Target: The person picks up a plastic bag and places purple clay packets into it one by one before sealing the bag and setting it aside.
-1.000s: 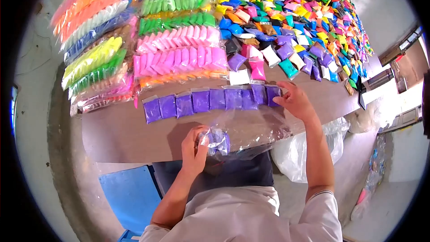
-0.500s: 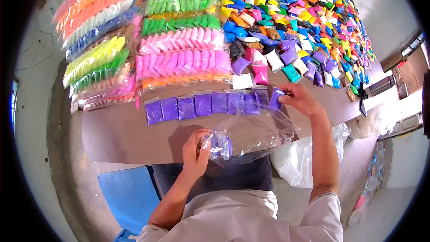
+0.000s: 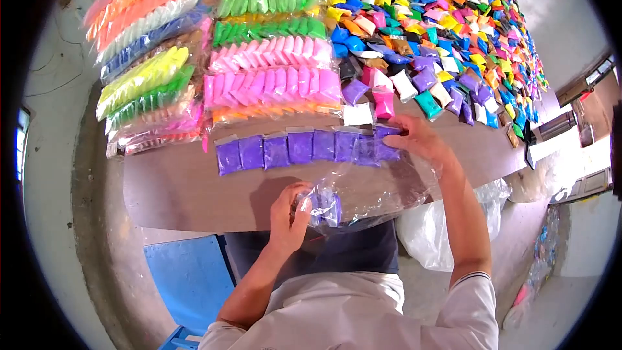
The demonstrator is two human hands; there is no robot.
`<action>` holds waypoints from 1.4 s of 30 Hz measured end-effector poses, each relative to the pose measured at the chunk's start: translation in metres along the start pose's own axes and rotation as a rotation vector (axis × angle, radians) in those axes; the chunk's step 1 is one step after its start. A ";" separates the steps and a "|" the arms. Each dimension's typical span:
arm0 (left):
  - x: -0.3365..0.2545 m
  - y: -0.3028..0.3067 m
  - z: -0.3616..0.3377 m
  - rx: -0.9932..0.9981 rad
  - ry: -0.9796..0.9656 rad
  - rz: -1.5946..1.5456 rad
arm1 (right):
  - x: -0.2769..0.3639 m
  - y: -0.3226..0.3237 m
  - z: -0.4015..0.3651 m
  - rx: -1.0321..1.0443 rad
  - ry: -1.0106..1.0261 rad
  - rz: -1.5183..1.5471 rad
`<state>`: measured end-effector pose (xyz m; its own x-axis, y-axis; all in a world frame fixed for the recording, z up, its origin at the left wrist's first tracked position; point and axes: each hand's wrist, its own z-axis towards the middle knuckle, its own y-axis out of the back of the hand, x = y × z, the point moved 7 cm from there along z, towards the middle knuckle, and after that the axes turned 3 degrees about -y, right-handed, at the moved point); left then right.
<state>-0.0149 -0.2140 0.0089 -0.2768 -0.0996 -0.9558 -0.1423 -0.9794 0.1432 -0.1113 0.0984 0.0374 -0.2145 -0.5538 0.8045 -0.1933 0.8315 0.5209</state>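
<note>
My left hand is closed on a clear plastic bag near the table's front edge. A few purple packets show through the film beside my fingers. The bag's loose part spreads to the right, below my right forearm. My right hand pinches a purple packet at the right end of a row of purple packets laid side by side. That packet lies against the last ones in the row; my fingers partly cover it.
Bags of sorted packets are stacked at the back left of the table. A large heap of mixed coloured packets covers the back right. A white plastic sack hangs below the right edge, and a blue chair stands lower left.
My right hand has moved left, bringing its purple packet against the right end of the row. My left hand keeps its hold on the bag. The whole view has shifted slightly.
</note>
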 end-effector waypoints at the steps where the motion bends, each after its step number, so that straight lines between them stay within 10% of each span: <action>1: 0.000 -0.001 0.000 -0.003 0.009 -0.015 | 0.000 -0.003 -0.003 0.084 -0.049 0.006; 5: -0.001 -0.001 0.001 0.000 0.015 -0.051 | -0.035 0.017 -0.008 0.054 -0.091 -0.029; 14: 0.000 -0.001 0.002 -0.009 0.011 -0.001 | 0.020 0.060 -0.183 -0.998 0.210 0.741; 20: 0.002 -0.002 -0.001 -0.012 0.039 -0.047 | 0.077 -0.061 -0.164 -0.466 0.280 -0.088; 26: 0.002 0.000 -0.002 -0.015 0.029 -0.047 | 0.077 -0.118 -0.134 -0.477 0.376 -0.341; 33: -0.001 0.001 -0.001 0.001 0.037 -0.040 | 0.069 -0.111 -0.135 0.017 0.125 -0.069; 42: -0.002 0.000 0.001 0.006 0.003 -0.012 | 0.063 -0.110 -0.123 0.054 0.166 -0.178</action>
<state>-0.0155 -0.2139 0.0112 -0.2718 -0.0880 -0.9583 -0.1516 -0.9795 0.1329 0.0140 -0.0229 0.0659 -0.0133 -0.6731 0.7395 -0.2660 0.7153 0.6463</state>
